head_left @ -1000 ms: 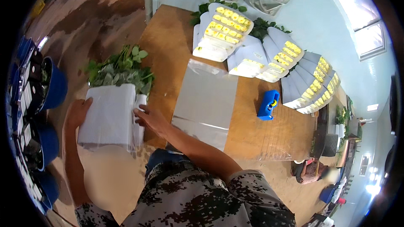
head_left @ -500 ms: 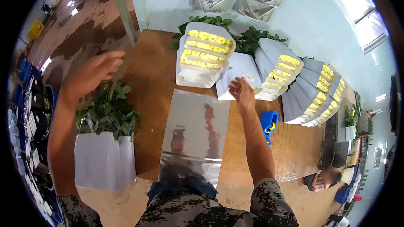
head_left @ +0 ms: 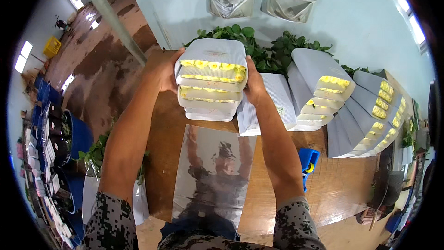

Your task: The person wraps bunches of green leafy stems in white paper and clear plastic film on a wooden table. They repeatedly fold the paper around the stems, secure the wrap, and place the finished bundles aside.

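My left hand (head_left: 170, 71) and my right hand (head_left: 253, 78) grip opposite sides of a stack of pale cardboard-wrapped bunches of yellow roses (head_left: 210, 83) at the back of the wooden table (head_left: 157, 157). Leaves (head_left: 236, 34) poke out behind it. Below the stack a reflective plastic sheet (head_left: 208, 171) lies flat. Right of my hands are a pale wrapper (head_left: 275, 92), more stacked rose bunches (head_left: 321, 69) and a fanned row of wrapped bunches (head_left: 365, 115). A blue tape dispenser (head_left: 306, 166) sits nearer the front. A leafy wrapped bundle (head_left: 91, 194) is partly hidden behind my left arm.
Blue buckets (head_left: 74, 134) line the left, beside a wet floor (head_left: 92, 74) with a yellow crate (head_left: 52, 46). A metal pole (head_left: 111, 18) rises left of the table. Fabric wall pockets (head_left: 231, 2) hang behind. A partly hidden person (head_left: 370, 215) is at the lower right.
Both hands left the leafy bundle at the left and reached to the back of the table, closing on the sides of the rose stack. The view has shifted with the head.
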`<state>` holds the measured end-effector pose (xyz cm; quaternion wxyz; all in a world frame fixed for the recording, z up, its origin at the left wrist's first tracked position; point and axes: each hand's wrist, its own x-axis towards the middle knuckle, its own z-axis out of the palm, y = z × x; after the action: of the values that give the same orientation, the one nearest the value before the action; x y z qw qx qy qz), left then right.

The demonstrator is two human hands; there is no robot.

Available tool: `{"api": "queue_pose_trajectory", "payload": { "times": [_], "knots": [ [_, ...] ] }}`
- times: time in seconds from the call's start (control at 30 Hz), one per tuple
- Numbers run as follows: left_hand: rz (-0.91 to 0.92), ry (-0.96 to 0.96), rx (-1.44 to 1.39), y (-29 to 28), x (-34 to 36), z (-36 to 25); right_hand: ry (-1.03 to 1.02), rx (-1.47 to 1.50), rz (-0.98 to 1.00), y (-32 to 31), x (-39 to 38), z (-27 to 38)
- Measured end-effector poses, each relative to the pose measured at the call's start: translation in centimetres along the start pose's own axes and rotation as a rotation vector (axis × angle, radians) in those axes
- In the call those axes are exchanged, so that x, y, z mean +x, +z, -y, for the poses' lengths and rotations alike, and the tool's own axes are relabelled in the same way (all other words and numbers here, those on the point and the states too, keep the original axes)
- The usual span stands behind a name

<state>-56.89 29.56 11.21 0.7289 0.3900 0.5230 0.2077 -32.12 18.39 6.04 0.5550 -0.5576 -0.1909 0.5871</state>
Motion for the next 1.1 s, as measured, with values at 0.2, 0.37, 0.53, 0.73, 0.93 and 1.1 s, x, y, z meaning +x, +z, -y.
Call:
{"api": "queue_pose_trajectory", "payload": {
  "times": [0.2,0.37,0.53,0.73,0.93,1.1],
  "knots": [
    [0.089,0.126,-0.146,-1.3,-0.3,2.8,-0.057,0.225,0.078,1.2,0.3,-1.5],
    [0.081,0.416,-0.174,-0.7,-9.8,6.7,-0.404,0.049,0.119,1.8,-8.5,-2.4],
    [0.343,0.697,-0.084,1.4,-20.1,10.9,-0.624,0.074,0.141,0.1,-19.1,-5.8],
    [0.525,0.718,-0.141,1.8,-26.2,15.7,-0.458,0.181,-0.021,-2.3,-30.2,-11.2],
    [0.689,0.651,-0.208,0.9,-29.9,23.2,-0.423,0.167,-0.496,-2.7,-43.4,-17.1],
    [0.901,0.438,-0.013,1.7,-35.7,27.7,-0.442,0.091,-0.605,-0.9,-53.9,-21.6]
  ]
}}
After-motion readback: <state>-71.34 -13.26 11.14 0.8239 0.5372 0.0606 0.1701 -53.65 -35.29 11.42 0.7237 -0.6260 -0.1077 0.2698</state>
